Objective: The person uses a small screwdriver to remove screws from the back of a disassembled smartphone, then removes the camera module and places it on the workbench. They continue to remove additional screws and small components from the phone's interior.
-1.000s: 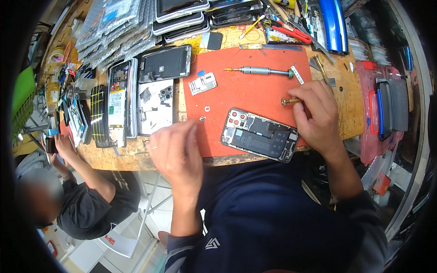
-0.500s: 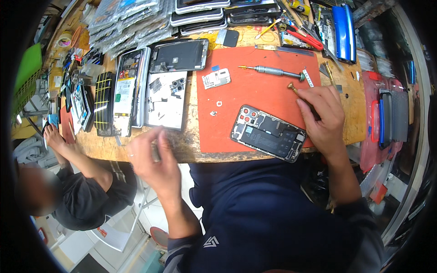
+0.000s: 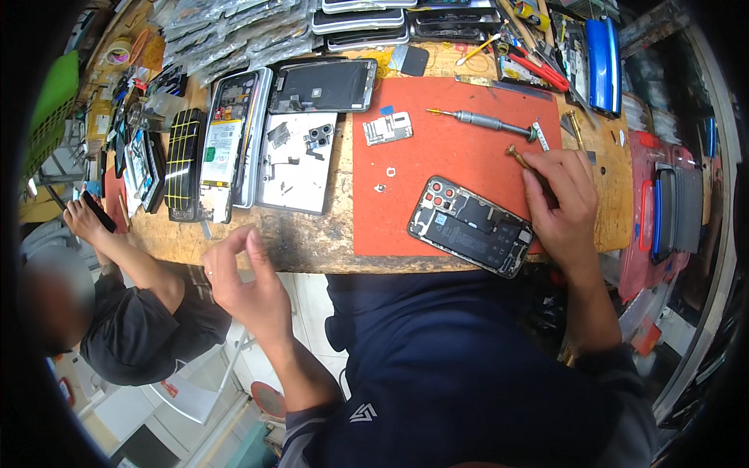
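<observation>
My right hand [image 3: 563, 204] is closed around a brass-coloured screwdriver [image 3: 516, 156], its knobbed end poking out past the fingers. Just left of that hand, an opened phone body [image 3: 471, 228] lies with its battery and camera rings exposed, on an orange-red mat [image 3: 382, 234]. My left hand [image 3: 243, 273] hovers at the table's front edge, fingers loosely curled and thumb apart, with nothing visible in it. Farther back on the mat are a silvery phone board [image 3: 388, 129], tiny metal parts [image 3: 380, 188] and a grey screwdriver [image 3: 488, 121].
Left of the mat, a white pad [image 3: 300, 175] carries a camera module and small parts. Beside it lie a phone screen [image 3: 324, 84] and another opened phone [image 3: 225, 148]. Red-handled pliers [image 3: 538, 69] lie at the back right. Another person's arm [image 3: 129, 251] reaches in at the left.
The view has shifted, so the bench things appear a little farther right. My left hand has drawn slightly left, away from the white pad. My right hand keeps its grip on the brass screwdriver.
</observation>
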Demonstrator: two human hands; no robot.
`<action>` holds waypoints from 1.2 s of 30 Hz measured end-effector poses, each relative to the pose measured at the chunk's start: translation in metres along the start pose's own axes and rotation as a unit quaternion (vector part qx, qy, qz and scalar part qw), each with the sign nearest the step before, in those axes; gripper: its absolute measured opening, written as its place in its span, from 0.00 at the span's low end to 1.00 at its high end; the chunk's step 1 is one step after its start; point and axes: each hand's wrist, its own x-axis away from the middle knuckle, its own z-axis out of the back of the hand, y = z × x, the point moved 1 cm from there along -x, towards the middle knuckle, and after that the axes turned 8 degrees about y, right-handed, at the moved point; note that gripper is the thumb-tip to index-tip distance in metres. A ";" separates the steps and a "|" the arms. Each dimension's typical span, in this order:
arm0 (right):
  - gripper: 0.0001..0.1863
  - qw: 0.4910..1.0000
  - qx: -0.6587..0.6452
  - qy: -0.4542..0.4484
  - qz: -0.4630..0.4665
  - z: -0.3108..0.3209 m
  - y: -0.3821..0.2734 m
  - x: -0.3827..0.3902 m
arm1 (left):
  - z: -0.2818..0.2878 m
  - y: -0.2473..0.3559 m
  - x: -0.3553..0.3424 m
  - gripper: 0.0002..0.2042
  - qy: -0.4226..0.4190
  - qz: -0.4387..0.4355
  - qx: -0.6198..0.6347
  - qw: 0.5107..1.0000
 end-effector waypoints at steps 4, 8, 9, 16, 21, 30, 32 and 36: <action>0.13 1.000 -0.006 0.007 -0.003 -0.001 0.000 0.000 | 0.000 0.000 -0.001 0.07 -0.011 -0.004 -0.008 1.000; 0.13 1.000 -0.004 0.007 0.000 -0.001 0.001 0.000 | 0.000 -0.003 -0.004 0.03 0.010 0.001 -0.002 1.000; 0.13 1.000 -0.005 0.009 0.000 -0.001 0.001 0.000 | 0.000 -0.003 -0.004 0.03 0.007 0.001 -0.001 1.000; 0.13 1.000 -0.011 0.004 -0.009 -0.001 -0.001 0.000 | -0.006 0.003 -0.002 0.03 -0.015 -0.007 0.001 1.000; 0.11 1.000 0.001 -0.004 -0.001 0.001 -0.003 -0.001 | -0.009 0.004 -0.006 0.03 -0.015 -0.025 -0.017 0.999; 0.12 1.000 -0.007 0.003 -0.002 0.000 -0.001 -0.001 | -0.022 0.003 -0.028 0.05 -0.027 -0.084 -0.040 0.995; 0.12 1.000 -0.008 0.002 -0.004 0.000 0.000 0.000 | -0.026 0.005 -0.036 0.06 -0.030 -0.099 -0.047 0.994; 0.13 1.000 -0.005 -0.002 -0.009 0.000 0.000 0.000 | -0.033 0.010 -0.045 0.06 -0.046 -0.111 -0.041 0.992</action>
